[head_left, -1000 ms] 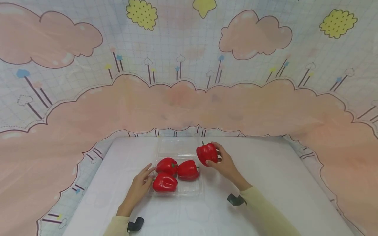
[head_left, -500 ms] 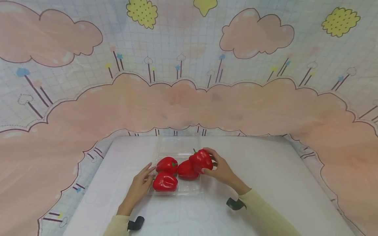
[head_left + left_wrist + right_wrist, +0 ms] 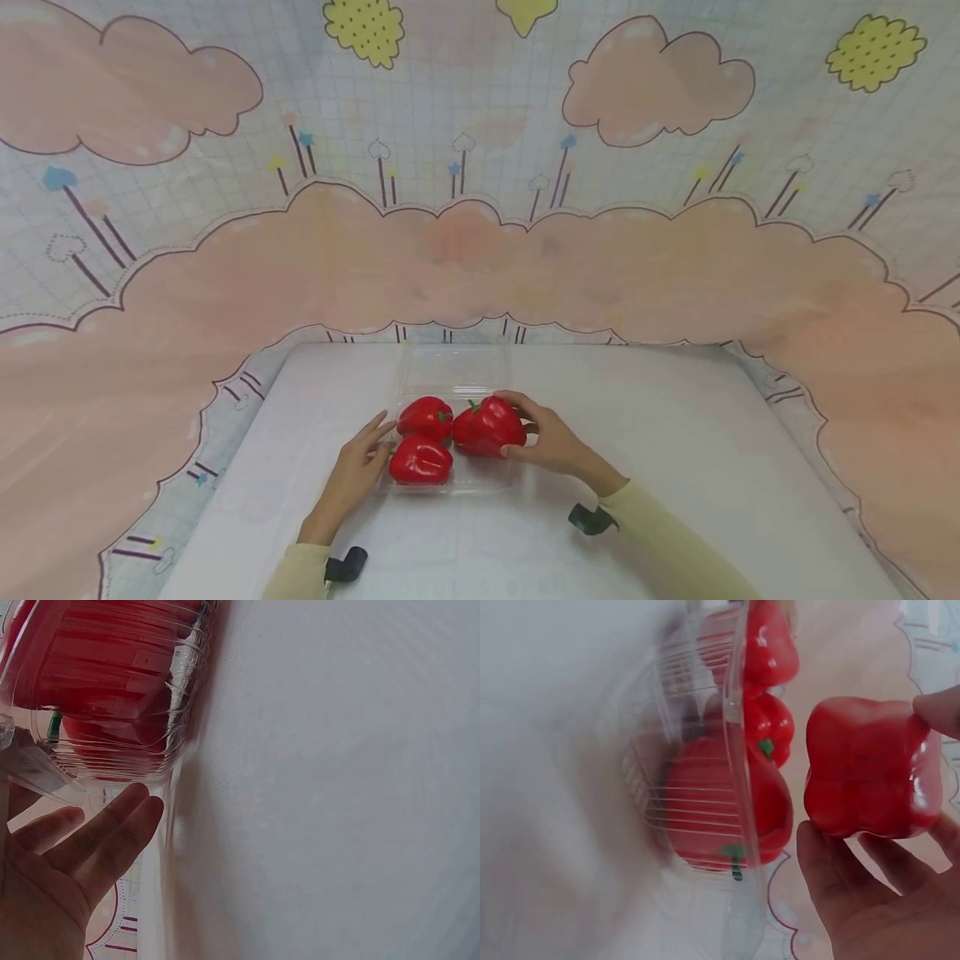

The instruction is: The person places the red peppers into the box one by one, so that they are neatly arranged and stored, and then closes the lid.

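My right hand [image 3: 557, 446] grips a red bell pepper [image 3: 500, 425] by its right side, above the right part of a clear plastic clamshell box [image 3: 480, 478]. In the right wrist view this held bell pepper [image 3: 866, 769] is apart from the box, between thumb and fingers. Inside the box lie two bell peppers [image 3: 425, 417] [image 3: 420, 461] on the left, and a third pepper [image 3: 465, 435], partly hidden behind the held one. At the box's left side is my left hand [image 3: 352, 471], fingers extended. The left wrist view shows its fingertips [image 3: 154, 806] by the ribbed wall; contact cannot be told.
The box's clear lid [image 3: 453, 368] lies folded back on the far side. A white table [image 3: 645, 400] bears the box. Behind it hangs a patterned cloth [image 3: 480, 267]. Dark wrist-camera mounts [image 3: 591, 518] stick out from both sleeves.
My right hand has brought the held bell pepper left and nearer, from beside the lid to above the right part of the box. The left hand has stayed in place.
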The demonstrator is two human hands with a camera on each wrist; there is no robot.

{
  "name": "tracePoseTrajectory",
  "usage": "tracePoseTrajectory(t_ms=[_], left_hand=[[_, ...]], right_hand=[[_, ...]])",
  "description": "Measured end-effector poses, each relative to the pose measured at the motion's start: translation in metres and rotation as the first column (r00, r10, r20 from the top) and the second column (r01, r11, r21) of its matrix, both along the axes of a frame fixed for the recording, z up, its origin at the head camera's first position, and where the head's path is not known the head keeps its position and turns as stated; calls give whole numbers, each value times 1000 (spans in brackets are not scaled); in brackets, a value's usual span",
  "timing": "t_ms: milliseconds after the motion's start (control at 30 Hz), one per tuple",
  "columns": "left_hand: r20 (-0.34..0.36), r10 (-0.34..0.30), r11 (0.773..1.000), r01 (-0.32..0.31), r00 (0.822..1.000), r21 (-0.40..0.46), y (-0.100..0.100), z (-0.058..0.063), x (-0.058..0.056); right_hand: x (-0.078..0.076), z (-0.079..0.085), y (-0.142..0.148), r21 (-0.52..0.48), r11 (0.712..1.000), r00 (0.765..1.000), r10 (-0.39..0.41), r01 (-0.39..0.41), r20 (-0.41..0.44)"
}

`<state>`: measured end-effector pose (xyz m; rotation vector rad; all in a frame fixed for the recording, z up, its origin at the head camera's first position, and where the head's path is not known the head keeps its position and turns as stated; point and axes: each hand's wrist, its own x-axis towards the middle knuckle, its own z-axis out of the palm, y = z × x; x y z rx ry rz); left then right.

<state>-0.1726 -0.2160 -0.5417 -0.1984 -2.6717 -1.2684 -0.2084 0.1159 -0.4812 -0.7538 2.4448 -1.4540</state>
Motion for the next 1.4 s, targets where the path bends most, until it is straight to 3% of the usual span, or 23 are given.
tracePoseTrajectory(t_ms=[433,767,933,1100,1267,1400], left_hand=[[33,-1,1000,1,999,6,-1,0,0],[23,0,1000,0,1000,-2,0,1,1],[18,6,1000,-6,1000,-14,0,0,1],[18,9,1000,-9,1000,-14,-2,-2,0],[18,-1,1000,1,1000,-1,-2,-1,0],[17,-5,1000,5,1000,5,-1,0,1]], right_hand=[[9,-6,-11,133,989,998,58,-58,6],[13,-9,-10,245,965,993,106,-90,-52],[17,-6,-12,258,960,991,126,-108,-53],[19,-6,-14,259,958,981,155,-119,-121],[21,-8,-16,272,959,978,124,-75,-166],[22,-8,-16,264,963,983,100,-56,-155]])
